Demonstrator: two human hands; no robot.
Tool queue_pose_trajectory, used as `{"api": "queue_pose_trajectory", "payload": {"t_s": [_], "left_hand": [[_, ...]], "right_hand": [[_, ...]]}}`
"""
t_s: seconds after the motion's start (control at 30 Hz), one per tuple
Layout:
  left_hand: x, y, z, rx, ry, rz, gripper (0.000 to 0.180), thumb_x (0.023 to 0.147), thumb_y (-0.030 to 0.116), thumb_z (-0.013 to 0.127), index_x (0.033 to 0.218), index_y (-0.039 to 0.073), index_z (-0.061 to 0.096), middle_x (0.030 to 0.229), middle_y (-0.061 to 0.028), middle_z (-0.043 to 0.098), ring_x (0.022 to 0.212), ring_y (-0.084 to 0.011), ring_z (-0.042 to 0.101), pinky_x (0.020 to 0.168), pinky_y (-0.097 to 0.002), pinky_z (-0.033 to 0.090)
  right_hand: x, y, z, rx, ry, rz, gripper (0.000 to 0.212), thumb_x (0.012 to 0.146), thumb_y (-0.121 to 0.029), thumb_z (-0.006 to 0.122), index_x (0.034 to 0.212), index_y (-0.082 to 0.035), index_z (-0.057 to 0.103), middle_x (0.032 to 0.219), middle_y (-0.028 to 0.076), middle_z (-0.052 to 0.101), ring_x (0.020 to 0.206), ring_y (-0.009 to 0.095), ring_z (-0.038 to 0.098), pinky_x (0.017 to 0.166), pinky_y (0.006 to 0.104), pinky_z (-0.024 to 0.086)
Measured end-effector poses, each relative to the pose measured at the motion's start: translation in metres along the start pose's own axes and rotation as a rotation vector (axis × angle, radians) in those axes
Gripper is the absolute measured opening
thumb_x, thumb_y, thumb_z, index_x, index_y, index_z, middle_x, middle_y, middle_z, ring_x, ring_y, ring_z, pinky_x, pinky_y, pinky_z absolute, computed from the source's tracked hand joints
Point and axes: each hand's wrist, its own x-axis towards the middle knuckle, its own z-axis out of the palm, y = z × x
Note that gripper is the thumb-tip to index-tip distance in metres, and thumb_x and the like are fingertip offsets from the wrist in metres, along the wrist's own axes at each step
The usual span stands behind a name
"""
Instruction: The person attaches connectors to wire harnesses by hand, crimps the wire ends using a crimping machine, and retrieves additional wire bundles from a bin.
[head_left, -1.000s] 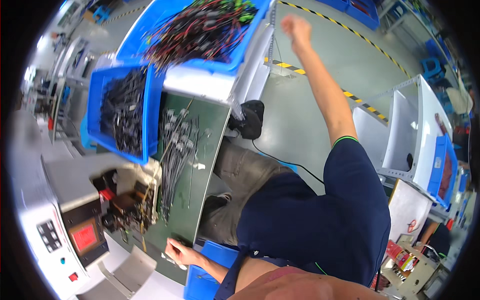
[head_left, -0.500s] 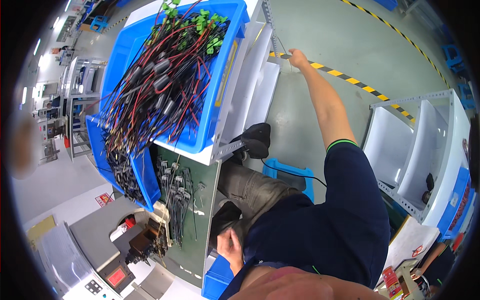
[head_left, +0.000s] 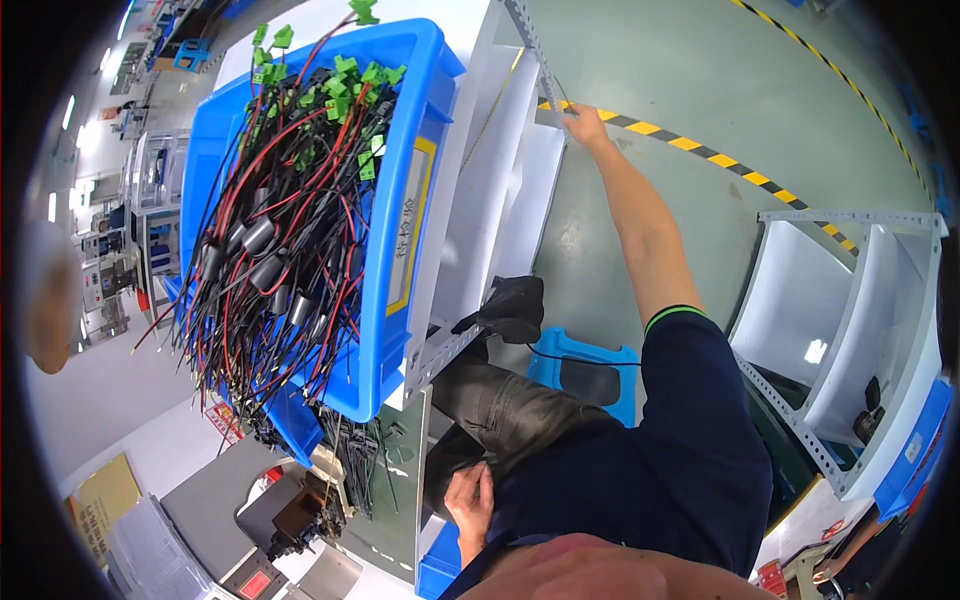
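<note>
I can't tell either grip: right hand (head_left: pixel 585 126) beside the perforated grey metal post (head_left: pixel 533 45), left hand (head_left: pixel 469 499) by brownish-grey trousers (head_left: pixel 505 408), perhaps resting.

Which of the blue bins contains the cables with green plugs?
The large blue bin on the white shelf, at the picture's upper left. Green plugs show at its far end; none are visible in the other blue bins.

Right grip (head_left: pixel 584 127) (hold too small to tell), lower blue bin (head_left: pixel 300 428) mostly hidden, left-edge shape (head_left: pixel 50 310) blurred
</note>
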Motion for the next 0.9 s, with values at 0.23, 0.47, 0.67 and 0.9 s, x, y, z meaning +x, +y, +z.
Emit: {"api": "queue_pose_trajectory", "payload": {"t_s": [0.23,0.47,0.67,0.9], "left_hand": [[-0.003,0.003,-0.004,0.062,0.012,-0.163,0.014,0.083,-0.002,0.073,0.097,-0.001,0.074,0.088,-0.0151,0.07,0.077,-0.0269,0.07,0.072,-0.0338,0.055],[0.004,0.009,0.002,0.023,-0.053,-0.14,0.013,0.084,-0.002,0.073,0.096,-0.002,0.074,0.088,-0.0151,0.07,0.077,-0.0271,0.07,0.072,-0.0335,0.055],[-0.001,0.009,0.003,0.004,-0.044,-0.129,0.012,0.083,-0.002,0.073,0.095,-0.002,0.073,0.086,-0.0151,0.07,0.076,-0.0279,0.07,0.071,-0.0334,0.055],[-0.009,0.012,0.003,-0.007,-0.024,-0.109,0.012,0.082,-0.003,0.072,0.094,-0.003,0.073,0.086,-0.016,0.07,0.076,-0.0291,0.069,0.071,-0.0342,0.055]], "right_hand": [[0.01,-0.066,-0.027,0.09,0.111,0.244,0.03,0.096,-0.037,0.058,0.116,-0.019,0.072,0.103,0.012,0.073,0.105,0.035,0.066,0.088,0.0453,0.052],[0.014,-0.065,-0.112,0.181,-0.09,0.15,0.03,0.097,-0.032,0.054,0.113,-0.013,0.07,0.096,0.006,0.074,0.078,0.023,0.073,0.075,0.04,0.056],[-0.044,-0.061,-0.115,0.477,-0.559,0.363,0.025,0.095,-0.019,0.057,0.108,0.0,0.066,0.09,0.009,0.072,0.062,0.018,0.07,0.051,0.0299,0.055],[-0.088,-0.058,-0.068,0.535,-0.6,0.313,0.026,0.097,-0.022,0.059,0.114,-0.005,0.067,0.097,0.007,0.07,0.078,0.019,0.074,0.062,0.0296,0.058]]}}
